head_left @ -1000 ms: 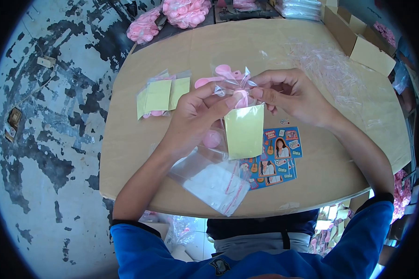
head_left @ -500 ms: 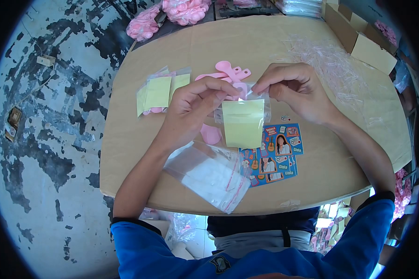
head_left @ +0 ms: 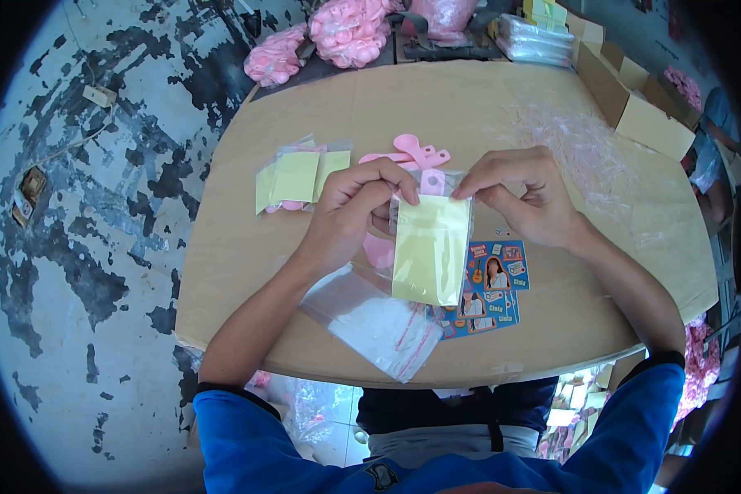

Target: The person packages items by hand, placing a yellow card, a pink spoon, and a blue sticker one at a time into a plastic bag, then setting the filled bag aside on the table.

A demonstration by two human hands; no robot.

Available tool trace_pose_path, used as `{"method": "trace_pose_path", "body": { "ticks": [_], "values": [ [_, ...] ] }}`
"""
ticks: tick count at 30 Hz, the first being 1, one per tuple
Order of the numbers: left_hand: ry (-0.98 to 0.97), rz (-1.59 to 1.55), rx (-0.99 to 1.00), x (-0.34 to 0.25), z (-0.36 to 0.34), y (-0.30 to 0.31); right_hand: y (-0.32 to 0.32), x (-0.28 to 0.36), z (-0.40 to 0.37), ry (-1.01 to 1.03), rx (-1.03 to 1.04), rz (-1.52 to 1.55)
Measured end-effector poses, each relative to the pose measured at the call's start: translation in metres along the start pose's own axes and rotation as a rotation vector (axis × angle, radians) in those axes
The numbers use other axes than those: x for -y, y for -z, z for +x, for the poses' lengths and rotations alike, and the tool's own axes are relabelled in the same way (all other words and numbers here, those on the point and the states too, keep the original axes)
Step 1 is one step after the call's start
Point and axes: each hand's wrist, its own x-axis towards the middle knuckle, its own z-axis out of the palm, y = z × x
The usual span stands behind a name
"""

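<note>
Between my two hands is a clear plastic bag point(head_left: 431, 257) with a pale yellow card inside. My left hand point(head_left: 346, 210) pinches its upper left corner with thumb and forefinger. At the upper right corner, my right hand point(head_left: 525, 198) grips the bag the same way. Behind its top edge shows a pink handle point(head_left: 432, 181) with a hole. Pink measuring spoons point(head_left: 407, 151) lie just beyond, and another pink piece point(head_left: 379, 250) is partly hidden by the bag. Blue printed cards point(head_left: 502, 276) lie under its lower right side. Flat clear bags point(head_left: 375, 321) rest nearer my body.
Filled bags with yellow cards point(head_left: 296, 177) sit at the left of the brown-covered table point(head_left: 247, 288). Thin clear plastic strips point(head_left: 580, 152) are strewn at the right. An open cardboard box point(head_left: 642, 111) and bundles of pink items point(head_left: 350, 33) stand along the far edge.
The bag now faces me more squarely, so its yellow card looks longer. My fingers have gone from above the card to its upper corners. The camera view has shifted slightly.
</note>
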Motion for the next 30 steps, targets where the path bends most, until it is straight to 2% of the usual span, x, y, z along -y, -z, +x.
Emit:
{"method": "trace_pose_path", "body": {
  "ticks": [1,4,7,10,12,15,18,19,22,25,28,29,30],
  "values": [
    [0.003,0.001,-0.010,-0.001,0.000,0.000,-0.001,0.003,0.001,0.006,0.001,-0.009],
    [0.033,-0.287,0.075,-0.006,0.002,0.001,-0.003,0.008,0.002,0.021,-0.002,-0.033],
    [0.116,-0.358,0.143,-0.012,0.002,0.004,-0.002,0.007,0.003,0.027,-0.010,-0.064],
    [0.145,-0.073,0.047,-0.009,0.004,0.001,-0.002,0.009,0.005,0.036,-0.006,-0.128],
    [0.078,-0.030,0.031,-0.006,0.006,0.001,0.000,0.009,0.006,0.029,0.013,-0.162],
    [-0.007,-0.004,0.038,-0.012,0.008,0.007,-0.004,0.012,0.011,0.033,-0.129,-0.128],
    [-0.058,0.055,0.069,-0.022,0.011,0.024,-0.011,0.034,0.020,0.110,-0.154,-0.361],
    [-0.065,0.080,0.078,-0.025,0.011,0.033,-0.016,0.036,0.023,0.103,-0.108,-0.382],
    [-0.080,0.331,-0.176,-0.024,0.022,0.079,-0.030,0.037,0.027,0.070,0.062,-0.383],
    [-0.081,0.186,-0.368,-0.019,0.020,0.127,-0.051,0.028,0.030,0.014,0.322,-0.294],
    [-0.007,0.651,-0.519,-0.009,0.015,0.157,-0.073,0.028,0.027,0.003,0.399,-0.470],
    [-0.288,1.141,-0.515,0.013,0.018,0.181,-0.075,0.026,0.028,-0.036,0.442,-0.455],
    [-0.359,1.233,-0.521,0.012,0.017,0.178,-0.076,0.024,0.027,-0.076,0.489,-0.441]
  ]
}}
